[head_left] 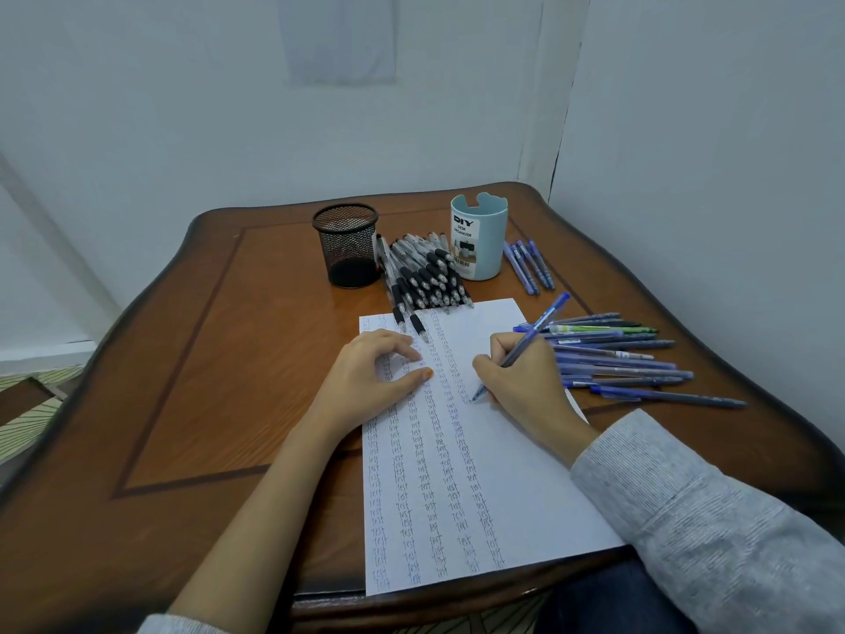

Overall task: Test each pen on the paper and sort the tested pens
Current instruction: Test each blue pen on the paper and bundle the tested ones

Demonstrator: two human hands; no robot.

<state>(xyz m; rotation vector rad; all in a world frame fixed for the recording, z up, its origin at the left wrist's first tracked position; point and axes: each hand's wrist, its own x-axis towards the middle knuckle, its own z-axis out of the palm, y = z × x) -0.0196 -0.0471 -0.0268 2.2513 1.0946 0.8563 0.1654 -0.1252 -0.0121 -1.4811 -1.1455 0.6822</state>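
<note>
A white sheet of paper (526, 487) lies on the table, covered with columns of the written word "test". My right hand (521, 377) grips a blue pen (539, 327) with its tip touching the paper near the fifth column. My left hand (370, 377) rests on the paper's upper left part, fingers loosely bent, holding it down. A pile of black-grip pens (425, 276) lies above the paper. Several blue pens (622, 359) lie fanned out to the right of my right hand. A few more blue pens (528, 267) lie beside the light blue cup.
A black mesh pen cup (347, 244) and a light blue desk organizer cup (478, 237) stand at the back of the brown wooden table (205, 359). White walls close off the back and right sides. Patterned floor shows at the left.
</note>
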